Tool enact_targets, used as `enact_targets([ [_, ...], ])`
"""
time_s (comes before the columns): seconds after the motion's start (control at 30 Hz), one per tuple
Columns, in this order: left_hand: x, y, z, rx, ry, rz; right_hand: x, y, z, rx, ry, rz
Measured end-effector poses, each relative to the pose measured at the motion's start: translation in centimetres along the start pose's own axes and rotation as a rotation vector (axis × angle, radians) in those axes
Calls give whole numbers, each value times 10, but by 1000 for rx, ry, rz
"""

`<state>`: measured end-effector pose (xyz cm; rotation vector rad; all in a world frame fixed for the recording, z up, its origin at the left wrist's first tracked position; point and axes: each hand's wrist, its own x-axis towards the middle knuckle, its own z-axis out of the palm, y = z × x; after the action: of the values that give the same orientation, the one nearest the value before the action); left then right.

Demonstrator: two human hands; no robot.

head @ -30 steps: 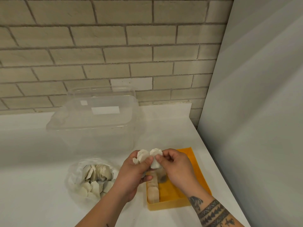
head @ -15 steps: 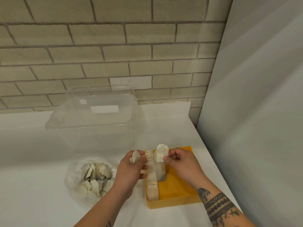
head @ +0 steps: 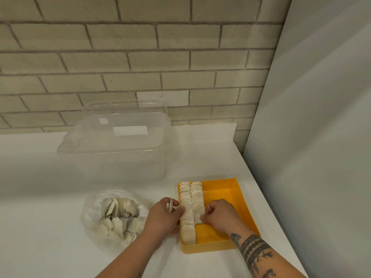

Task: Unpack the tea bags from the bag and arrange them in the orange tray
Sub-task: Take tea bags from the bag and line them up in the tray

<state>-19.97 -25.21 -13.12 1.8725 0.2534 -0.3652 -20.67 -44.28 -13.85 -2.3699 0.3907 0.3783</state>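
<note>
We seem partway: two rows of tea bags (head: 185,197) fill the orange tray (head: 239,199) between our hands, right hand (head: 219,214) pinching a tea bag (head: 197,215) into the second row, left hand (head: 163,216) pinching a spare tea bag (head: 171,205), the bag (head: 94,213) left of it holding many more.

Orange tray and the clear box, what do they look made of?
Orange tray: probably moulded plastic, matte; uniform colour, thin straight walls. Clear box: transparent plastic, fairly glossy; the counter shows through and its edges catch bright highlights.
</note>
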Motion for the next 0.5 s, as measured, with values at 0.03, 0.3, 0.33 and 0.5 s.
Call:
enact_targets([
  [0.03,0,0,0,-3,-4,-1,0,-1,1,-7,2,5],
  [0.3,2,-1,-1,8,0,3,-1,-3,2,-56,5,17],
  [0.33,2,0,-1,8,1,3,-1,-4,3,-64,5,12],
  [0.5,1,0,-1,-1,2,2,-2,-4,6,-80,15,13],
])
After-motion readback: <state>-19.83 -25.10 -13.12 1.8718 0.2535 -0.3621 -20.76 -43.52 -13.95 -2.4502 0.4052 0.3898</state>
